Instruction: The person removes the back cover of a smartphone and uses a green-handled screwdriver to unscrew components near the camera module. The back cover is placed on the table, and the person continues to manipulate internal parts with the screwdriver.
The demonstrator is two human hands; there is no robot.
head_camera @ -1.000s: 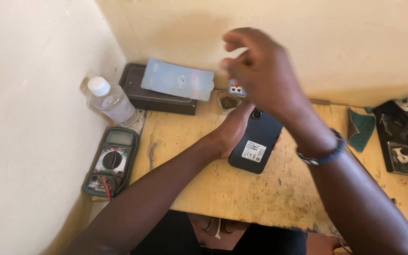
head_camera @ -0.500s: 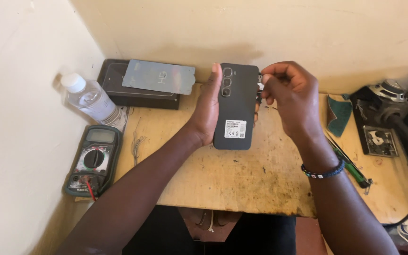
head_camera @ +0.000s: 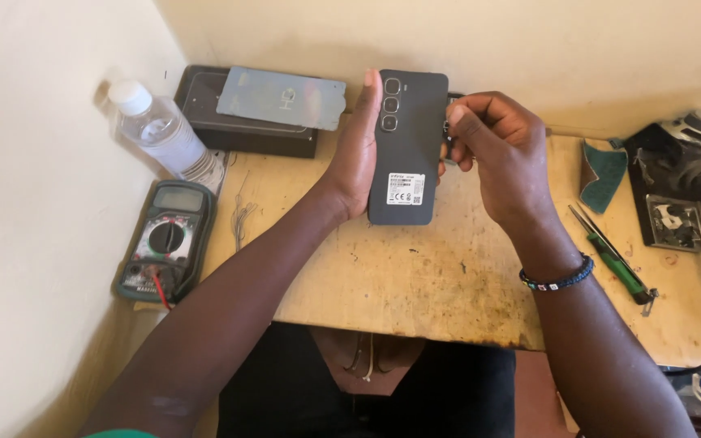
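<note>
Dark phone (head_camera: 407, 146), matte back up, three round lenses near top, held above scuffed wooden surface (head_camera: 415, 276). Left hand (head_camera: 357, 158) clamped along left edge; right hand (head_camera: 498, 154) fingers (head_camera: 458, 122) pinched at right edge, something small there, hard to make out. Beyond: grey plate (head_camera: 281, 97) on black box (head_camera: 237, 134).

dark grey phone (head_camera: 406, 154) | green multimeter (head_camera: 165, 241) | black-and-blue beaded bracelet (head_camera: 557, 279) | teal cloth (head_camera: 604, 173) | green screwdriver (head_camera: 617, 263)
</note>
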